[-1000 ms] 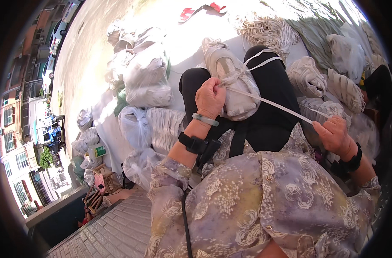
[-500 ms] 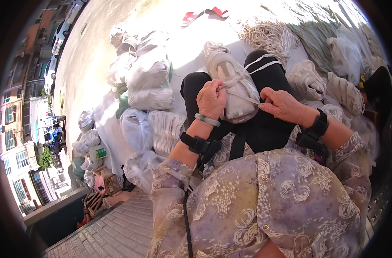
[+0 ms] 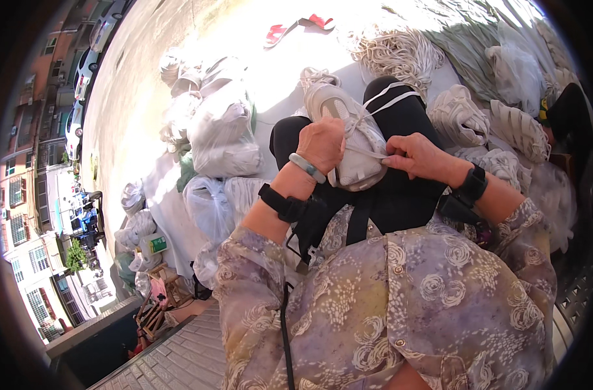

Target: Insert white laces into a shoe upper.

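A pale beige-white sneaker [image 3: 360, 170] lies lengthwise between my black-clad knees, toe toward me. My right hand [image 3: 419, 155], at the shoe's right side, pinches a flat white shoelace [image 3: 369, 153] between thumb and fingertips. That stretch of lace runs taut across the shoe's front. My left hand [image 3: 322, 144] is closed in a fist against the left side of the lacing, knuckles up; its fingertips and whatever they hold are hidden. Another loose length of white lace [image 3: 391, 103] loops over my right knee [image 3: 389, 123].
A heap of pale laces [image 3: 400, 58] lies beyond my right knee. Bundled whitish shoe parts [image 3: 462, 117] sit to the right. Plastic bags with pale contents [image 3: 225, 136] stand on the left, near a small wooden chair [image 3: 163, 296]. A red-ended strap [image 3: 300, 29] lies far ahead.
My left hand has rolled over into a knuckles-up fist at the lacing. My right hand has shifted slightly left, still pinching the lace. The whole view has shifted a little.
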The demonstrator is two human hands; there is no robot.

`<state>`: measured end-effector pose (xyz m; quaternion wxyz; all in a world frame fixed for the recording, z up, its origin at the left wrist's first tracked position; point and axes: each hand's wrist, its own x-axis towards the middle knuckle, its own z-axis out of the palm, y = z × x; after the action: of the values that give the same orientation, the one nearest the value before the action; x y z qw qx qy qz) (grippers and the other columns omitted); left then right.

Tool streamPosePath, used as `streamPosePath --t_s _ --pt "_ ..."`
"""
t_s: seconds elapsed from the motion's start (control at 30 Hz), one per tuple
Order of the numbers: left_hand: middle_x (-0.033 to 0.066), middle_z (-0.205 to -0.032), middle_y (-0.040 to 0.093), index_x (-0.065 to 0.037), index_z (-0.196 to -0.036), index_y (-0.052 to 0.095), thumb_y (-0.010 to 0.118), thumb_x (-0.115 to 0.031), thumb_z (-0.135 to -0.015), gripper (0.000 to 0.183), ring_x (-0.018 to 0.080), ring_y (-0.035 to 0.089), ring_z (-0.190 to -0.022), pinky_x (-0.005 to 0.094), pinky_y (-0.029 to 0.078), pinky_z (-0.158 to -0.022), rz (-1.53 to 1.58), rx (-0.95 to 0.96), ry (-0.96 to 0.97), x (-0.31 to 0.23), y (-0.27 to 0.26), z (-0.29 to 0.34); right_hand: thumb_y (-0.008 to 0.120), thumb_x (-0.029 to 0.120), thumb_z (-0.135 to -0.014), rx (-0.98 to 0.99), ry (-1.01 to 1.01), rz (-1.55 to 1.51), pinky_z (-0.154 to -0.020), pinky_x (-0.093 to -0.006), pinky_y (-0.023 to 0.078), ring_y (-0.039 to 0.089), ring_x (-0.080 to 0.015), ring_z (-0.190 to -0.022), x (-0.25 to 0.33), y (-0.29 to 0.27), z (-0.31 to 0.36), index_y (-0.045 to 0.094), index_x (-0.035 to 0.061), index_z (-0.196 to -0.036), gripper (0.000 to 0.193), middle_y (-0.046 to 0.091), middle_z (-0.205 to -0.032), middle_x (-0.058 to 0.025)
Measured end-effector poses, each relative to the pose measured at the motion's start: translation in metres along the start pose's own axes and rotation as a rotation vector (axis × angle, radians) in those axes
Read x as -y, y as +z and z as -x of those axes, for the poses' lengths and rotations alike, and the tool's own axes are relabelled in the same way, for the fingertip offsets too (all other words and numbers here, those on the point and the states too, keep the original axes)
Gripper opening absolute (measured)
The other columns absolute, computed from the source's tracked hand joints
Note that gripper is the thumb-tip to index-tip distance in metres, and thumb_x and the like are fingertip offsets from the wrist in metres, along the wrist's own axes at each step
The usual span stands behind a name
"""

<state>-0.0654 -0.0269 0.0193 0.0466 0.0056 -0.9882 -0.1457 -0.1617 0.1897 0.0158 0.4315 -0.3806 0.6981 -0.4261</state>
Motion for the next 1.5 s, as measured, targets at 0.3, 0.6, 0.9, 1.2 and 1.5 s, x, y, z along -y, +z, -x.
streamPosePath --t_s 0.3,0.6,0.9,1.2,1.5 --pt "0.0097 -0.068 0.052 -0.007 -0.073 0.049 0.056 -0.007 -0.071 0.007 0.0273 0.059 -0.06 0.0352 0.048 -0.049 -0.333 -0.048 0.167 -0.007 0.002 0.009 0.061 0.016 -0.084 0.015 0.037 -0.158 -0.039 -0.0235 0.04 0.053 -0.0088 -0.041 -0.007 -0.001 -0.003 0.055 0.0003 -0.079 0.017 0.054 -0.057 -0.0031" --pt "0.0075 -0.081 0.057 -0.013 -0.099 0.061 0.054 -0.006 -0.072 0.029 0.0277 0.06 -0.068 0.0359 0.049 -0.057 -0.064 -0.087 0.03 -0.017 -0.001 0.021 0.062 0.02 -0.084 0.088 0.184 -0.295 -0.037 -0.021 0.041 0.053 -0.0085 -0.042 -0.011 -0.008 -0.005 0.056 0.0028 -0.085 0.018 0.055 -0.064 -0.0026" --pt "0.0089 -0.076 0.055 -0.008 -0.094 0.062 0.053 -0.006 -0.072 0.024 0.0281 0.059 -0.069 0.0352 0.049 -0.06 0.224 -0.295 -0.021 -0.008 0.004 0.041 0.063 0.022 -0.083 0.091 0.083 -0.195 -0.043 -0.0222 0.039 0.051 -0.0069 -0.047 -0.01 -0.01 0.0 0.057 0.0034 -0.082 0.02 0.055 -0.06 -0.0009" --pt "0.0125 -0.078 0.058 -0.005 -0.089 0.062 0.055 -0.011 -0.076 0.016 0.0296 0.059 -0.074 0.0367 0.047 -0.065 0.173 -0.248 -0.166 -0.01 0.006 0.019 0.064 0.018 -0.078 0.005 -0.058 0.117 -0.053 -0.0339 0.043 0.057 -0.0265 -0.054 0.013 0.002 -0.008 0.058 0.0022 -0.082 0.017 0.057 -0.062 -0.0125" --pt "0.0117 -0.063 0.057 -0.003 -0.071 0.056 0.056 -0.009 -0.064 0.009 0.0236 0.057 -0.059 0.0324 0.046 -0.059 0.376 0.136 -0.372 0.01 -0.011 0.003 0.058 0.023 -0.082 -0.205 -0.155 0.244 -0.061 -0.0364 0.045 0.06 -0.0287 -0.069 0.012 -0.003 -0.022 0.058 0.0025 -0.093 0.023 0.06 -0.072 -0.0149"
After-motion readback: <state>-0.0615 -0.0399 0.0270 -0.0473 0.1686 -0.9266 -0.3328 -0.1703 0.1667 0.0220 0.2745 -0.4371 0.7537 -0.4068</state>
